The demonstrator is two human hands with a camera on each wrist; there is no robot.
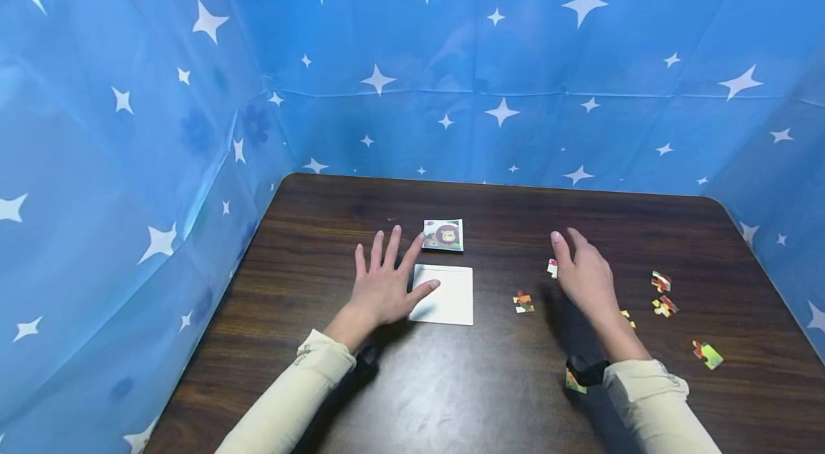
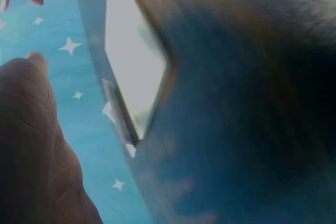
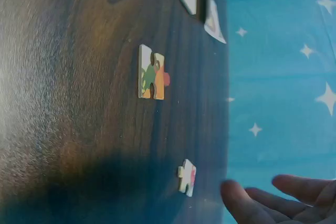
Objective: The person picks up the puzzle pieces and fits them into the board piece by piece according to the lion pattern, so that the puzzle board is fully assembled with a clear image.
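My left hand [image 1: 387, 289] is spread with straight fingers over the left side of a white square board [image 1: 451, 296]. Whether it touches the board I cannot tell. Just behind the board lies a square lion picture [image 1: 443, 235], near the left fingertips. My right hand [image 1: 585, 276] hovers on the right side with loosely bent fingers and nothing between them. Close to its thumb is a small white and pink puzzle piece [image 3: 187, 177]. An orange and green puzzle piece [image 3: 153, 75] lies between the board and the right hand.
Several loose puzzle pieces lie at the right: a red and yellow one [image 1: 664, 306], another above it [image 1: 660, 282], and a green and red one [image 1: 708, 354]. One more piece [image 1: 576, 382] shows partly under the right wrist. A blue star-patterned curtain [image 1: 477, 67] borders the dark wooden table [image 1: 477, 397].
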